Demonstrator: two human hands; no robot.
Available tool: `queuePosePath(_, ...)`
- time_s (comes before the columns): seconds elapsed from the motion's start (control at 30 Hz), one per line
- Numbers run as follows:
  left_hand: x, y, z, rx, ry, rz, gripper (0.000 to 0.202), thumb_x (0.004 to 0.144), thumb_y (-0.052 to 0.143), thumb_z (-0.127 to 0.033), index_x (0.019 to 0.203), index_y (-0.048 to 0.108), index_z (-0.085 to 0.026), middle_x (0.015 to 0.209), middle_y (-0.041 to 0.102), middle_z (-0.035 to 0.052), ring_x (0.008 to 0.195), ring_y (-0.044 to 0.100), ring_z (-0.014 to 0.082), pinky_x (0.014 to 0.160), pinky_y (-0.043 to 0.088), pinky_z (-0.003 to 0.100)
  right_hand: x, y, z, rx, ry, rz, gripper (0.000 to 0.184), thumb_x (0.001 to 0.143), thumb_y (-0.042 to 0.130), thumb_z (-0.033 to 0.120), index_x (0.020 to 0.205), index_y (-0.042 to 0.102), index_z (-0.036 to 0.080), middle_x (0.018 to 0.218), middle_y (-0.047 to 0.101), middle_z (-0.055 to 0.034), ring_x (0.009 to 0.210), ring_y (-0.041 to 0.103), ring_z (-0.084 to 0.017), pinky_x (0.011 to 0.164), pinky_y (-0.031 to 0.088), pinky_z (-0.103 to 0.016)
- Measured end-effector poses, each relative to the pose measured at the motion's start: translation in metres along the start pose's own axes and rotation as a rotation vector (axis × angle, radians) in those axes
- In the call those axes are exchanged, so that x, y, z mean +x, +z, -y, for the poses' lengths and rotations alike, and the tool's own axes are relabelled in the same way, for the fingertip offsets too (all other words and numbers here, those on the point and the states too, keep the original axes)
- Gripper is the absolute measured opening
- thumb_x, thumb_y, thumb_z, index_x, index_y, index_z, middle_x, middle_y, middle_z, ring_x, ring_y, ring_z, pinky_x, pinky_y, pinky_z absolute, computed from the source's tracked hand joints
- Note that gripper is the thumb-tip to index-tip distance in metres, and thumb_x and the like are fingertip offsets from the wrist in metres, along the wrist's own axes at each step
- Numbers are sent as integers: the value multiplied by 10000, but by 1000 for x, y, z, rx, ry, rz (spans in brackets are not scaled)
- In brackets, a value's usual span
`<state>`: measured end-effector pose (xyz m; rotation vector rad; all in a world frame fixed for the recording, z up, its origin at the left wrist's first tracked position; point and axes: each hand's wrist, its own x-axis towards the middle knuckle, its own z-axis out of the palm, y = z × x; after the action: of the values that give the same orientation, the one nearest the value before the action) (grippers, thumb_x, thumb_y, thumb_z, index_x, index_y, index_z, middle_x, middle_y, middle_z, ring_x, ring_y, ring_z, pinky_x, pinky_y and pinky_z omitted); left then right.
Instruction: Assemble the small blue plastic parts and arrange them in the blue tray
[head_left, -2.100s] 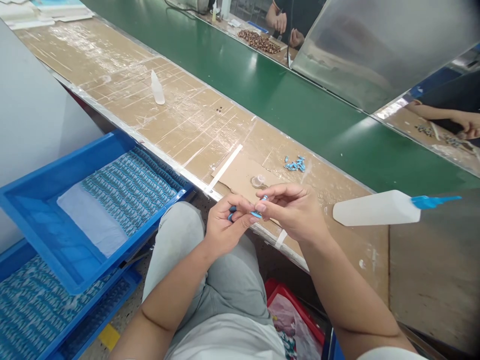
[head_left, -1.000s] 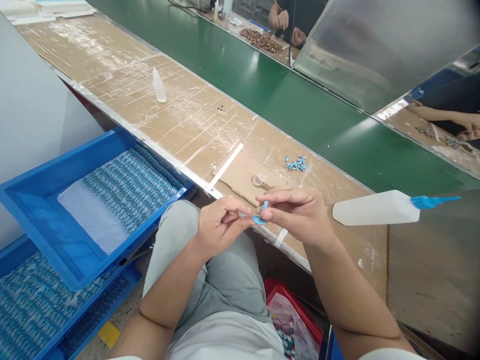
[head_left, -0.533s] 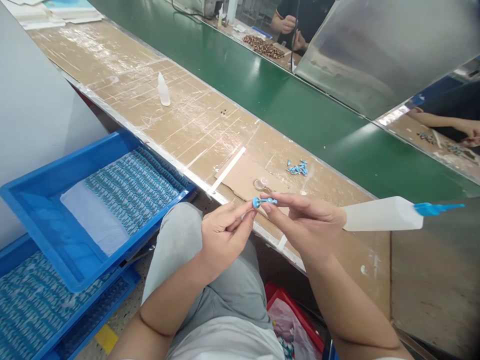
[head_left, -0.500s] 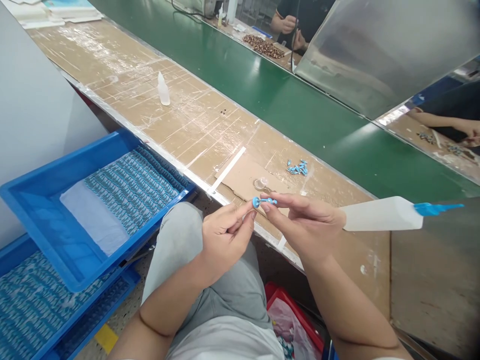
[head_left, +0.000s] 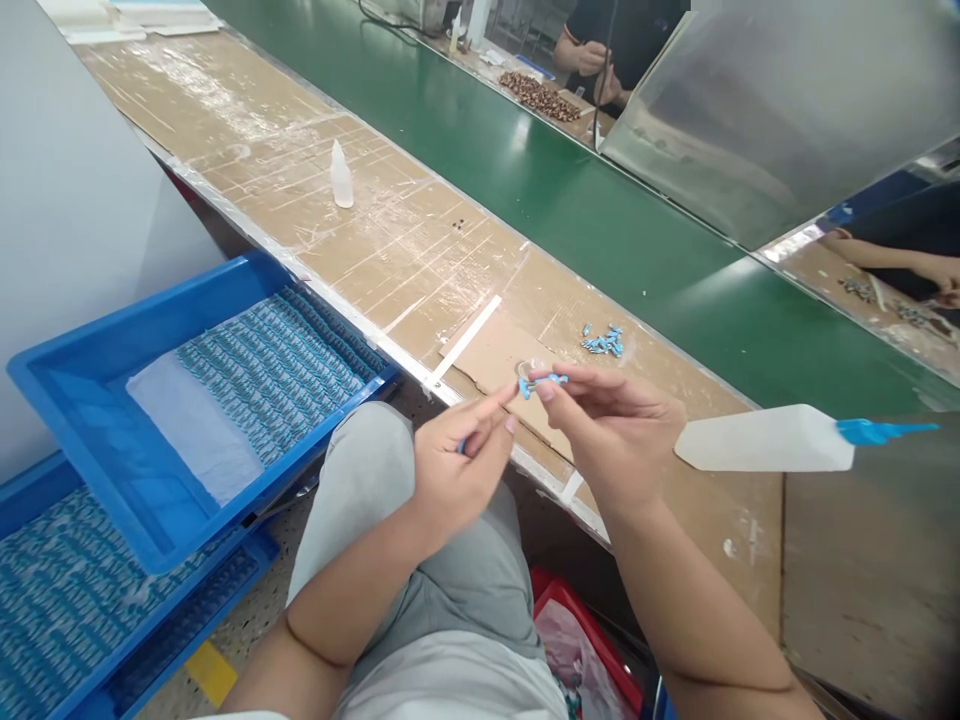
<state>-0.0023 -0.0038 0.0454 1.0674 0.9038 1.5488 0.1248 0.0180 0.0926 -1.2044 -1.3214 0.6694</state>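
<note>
My right hand (head_left: 611, 435) pinches a small blue part (head_left: 541, 382) between thumb and forefinger, just above the front edge of the cardboard-covered bench (head_left: 390, 250). My left hand (head_left: 459, 462) is curled beside it, its forefinger tip close to the part, and a sliver of another blue piece (head_left: 462, 447) shows inside its fingers. A small clear cup (head_left: 528, 368) lies on the bench right behind the held part. A little heap of blue parts (head_left: 604, 341) lies farther back.
A white squeeze bottle with a blue nozzle (head_left: 780, 440) lies on its side at the right. A small white bottle (head_left: 342, 178) stands farther left. Blue trays (head_left: 157, 400) of blue parts sit at my left. Behind the bench runs a green conveyor belt (head_left: 570, 200); other people's hands work beyond it.
The right hand has lifted the blue part up and away from the left hand toward the bench. The left hand's fingers have drawn back slightly.
</note>
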Motion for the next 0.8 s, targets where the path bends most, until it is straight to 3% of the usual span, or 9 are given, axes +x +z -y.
queuePosePath(0.13, 29, -23, 3, -601, -345, -225, 306, 843, 582, -252, 1114, 688, -157, 601, 323, -58, 488, 272, 48, 410, 241, 162, 26, 17, -5, -92, -1, -9, 234, 753, 753, 327, 938, 696, 195, 858, 750, -53, 719, 712, -172, 600, 577, -275)
queuePosePath(0.27, 56, -58, 14, -953, -464, -318, 304, 820, 491, -215, 1046, 665, -109, 692, 510, 0, 595, 503, 57, 483, 394, 137, 66, 54, -42, -359, -41, 74, 270, 782, 684, 373, 966, 674, 177, 880, 743, -57, 774, 708, -188, 700, 562, -314)
queuePosePath(0.4, 64, -76, 23, -997, -434, -384, 322, 837, 441, -248, 1021, 661, -102, 914, 673, 98, 937, 648, 141, 751, 531, 211, 100, 92, -93, -715, -9, 166, 217, 802, 603, 303, 976, 673, 195, 932, 741, -50, 909, 687, -214, 854, 501, -370)
queuePosePath(0.53, 65, -80, 28, -997, -378, -348, 364, 848, 423, -309, 1033, 661, -105, 1215, 642, 147, 1209, 566, 231, 986, 488, 356, 115, 113, -127, -890, 50, 180, 258, 817, 549, 288, 1031, 659, 198, 994, 736, -62, 967, 666, -233, 876, 474, -388)
queuePosePath(0.7, 67, -83, 31, -1001, -369, -300, 395, 856, 414, -332, 1088, 643, -111, 1354, 560, 150, 1281, 510, 257, 1036, 445, 395, 119, 118, -143, -932, 65, 195, 323, 820, 545, 310, 1106, 642, 195, 995, 737, -71, 985, 661, -253, 881, 474, -406)
queuePosePath(0.8, 68, -85, 33, -1030, -375, -275, 405, 858, 423, -329, 1118, 635, -101, 1348, 565, 160, 1292, 500, 258, 1049, 428, 399, 115, 117, -137, -928, 28, 159, 386, 811, 575, 345, 1154, 636, 181, 1065, 721, -90, 1005, 653, -270, 900, 468, -428)
